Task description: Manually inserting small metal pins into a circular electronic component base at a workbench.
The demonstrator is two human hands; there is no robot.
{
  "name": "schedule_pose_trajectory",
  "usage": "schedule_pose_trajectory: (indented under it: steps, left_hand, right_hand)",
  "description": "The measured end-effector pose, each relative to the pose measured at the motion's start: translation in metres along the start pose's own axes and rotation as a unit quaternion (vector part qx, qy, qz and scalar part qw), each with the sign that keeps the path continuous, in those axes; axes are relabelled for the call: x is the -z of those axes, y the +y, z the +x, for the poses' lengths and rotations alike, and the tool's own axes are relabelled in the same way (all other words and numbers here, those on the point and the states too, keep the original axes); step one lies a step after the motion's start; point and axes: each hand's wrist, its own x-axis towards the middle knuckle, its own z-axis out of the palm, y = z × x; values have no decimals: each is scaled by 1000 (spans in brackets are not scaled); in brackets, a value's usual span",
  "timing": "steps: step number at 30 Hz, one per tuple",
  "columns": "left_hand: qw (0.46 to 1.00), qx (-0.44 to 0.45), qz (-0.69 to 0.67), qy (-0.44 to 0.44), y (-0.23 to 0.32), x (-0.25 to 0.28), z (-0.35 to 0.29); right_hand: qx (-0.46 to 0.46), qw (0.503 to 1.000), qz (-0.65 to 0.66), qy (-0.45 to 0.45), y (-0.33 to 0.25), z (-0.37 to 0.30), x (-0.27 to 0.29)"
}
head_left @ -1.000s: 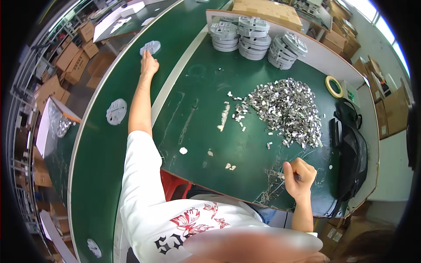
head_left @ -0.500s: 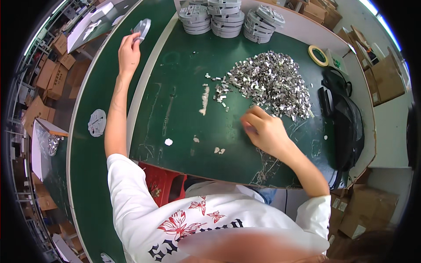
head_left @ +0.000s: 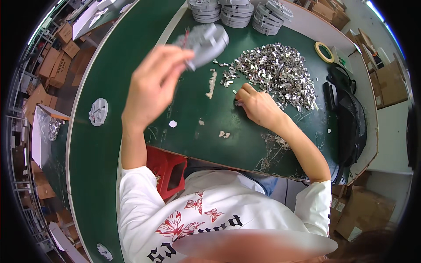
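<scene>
My left hand [head_left: 153, 83] is raised over the left part of the green table, pinching a grey round plastic housing [head_left: 209, 46] by its edge. A bit of red, perhaps wire, shows on the housing, which is tilted and blurred. On the table, my right hand [head_left: 261, 105] is closed, thumb and fingers together just in front of a heap of small shiny metal pieces [head_left: 274, 72]. A small dark and silvery piece [head_left: 239, 103] shows at its fingertips; its exact kind is hard to tell. Several loose metal pieces [head_left: 229, 76] lie left of the heap.
Stacks of grey round housings [head_left: 237, 15] stand at the far edge. A yellow tape roll [head_left: 324, 52] and a black mesh bag [head_left: 348, 127] lie on the right. Another housing [head_left: 98, 112] rests on the left strip, beyond a pale ledge [head_left: 170, 27]. A red stool [head_left: 169, 173] is below.
My left hand has brought the grey housing from the far left strip toward the middle and closer to me. My right hand stays near the heap, its fingers now lower on the table. The view has shifted slightly.
</scene>
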Motion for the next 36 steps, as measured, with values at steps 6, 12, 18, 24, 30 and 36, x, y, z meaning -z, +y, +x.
schedule_pose_trajectory:
  steps: [6, 12, 18, 24, 30, 36]
  left_hand:
    - [984, -24, -88, -152, 54, -8, -68]
    - [954, -145, -158, -210, 71, -49, -106]
    - [944, -122, -204, -228, 75, -73, -124]
    - [922, 128, -328, -161, 84, -85, -110]
    - [923, 191, -284, -175, 100, -108, -107]
    - [918, 200, -296, -173, 98, -111, -108]
  right_hand:
    - [-13, 999, 40, 35, -8, -31, 24]
    - [-123, 958, 234, 107, -20, -60, 63]
    - [-165, 924, 322, 121, -27, -96, 61]
    - [-183, 922, 328, 89, -46, -108, 62]
    - [-231, 907, 353, 23, -57, -105, 56]
    - [-247, 900, 358, -13, -54, -104, 53]
